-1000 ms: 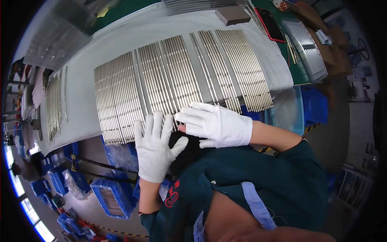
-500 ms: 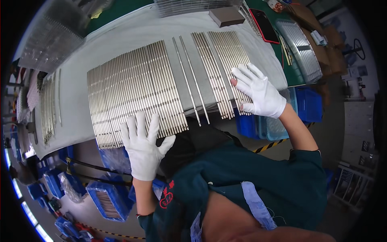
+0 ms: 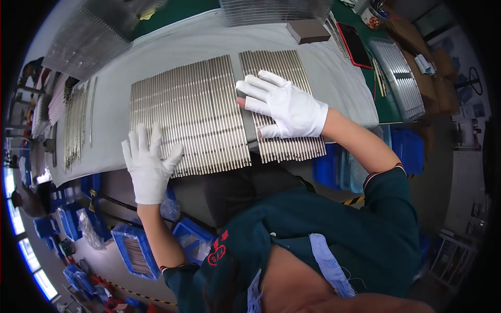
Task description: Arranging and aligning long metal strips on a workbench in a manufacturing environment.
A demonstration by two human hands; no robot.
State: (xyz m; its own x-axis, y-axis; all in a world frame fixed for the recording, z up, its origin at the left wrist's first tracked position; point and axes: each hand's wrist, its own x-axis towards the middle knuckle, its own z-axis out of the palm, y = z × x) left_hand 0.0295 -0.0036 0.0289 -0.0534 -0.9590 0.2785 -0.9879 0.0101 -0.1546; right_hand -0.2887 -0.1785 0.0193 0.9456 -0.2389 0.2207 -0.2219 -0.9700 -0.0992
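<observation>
Slim silvery metal rods lie side by side on a white cloth (image 3: 334, 62) in two flat batches. The larger batch of rods (image 3: 193, 109) is on the left; the narrower batch of rods (image 3: 287, 62) lies to its right, with a thin gap between them. My left hand (image 3: 143, 167), in a white glove, rests with fingers spread on the near left corner of the larger batch. Over the narrower batch lies my gloved right hand (image 3: 292, 107), fingers stretched leftward toward the gap, one bare fingertip showing. Neither hand grips anything.
More rods (image 3: 78, 125) lie at the table's left. Clear plastic trays (image 3: 88, 41) stand at the far left, another tray (image 3: 399, 78) at the right. A grey-brown block (image 3: 308, 31) and red-edged phone (image 3: 355, 44) sit at the back. Blue bins (image 3: 135, 250) stand on the floor.
The right-hand rods, and the two that lay apart, have closed up leftward into one batch nearer the larger one. My right hand has moved left; my left hand has shifted left and slightly away.
</observation>
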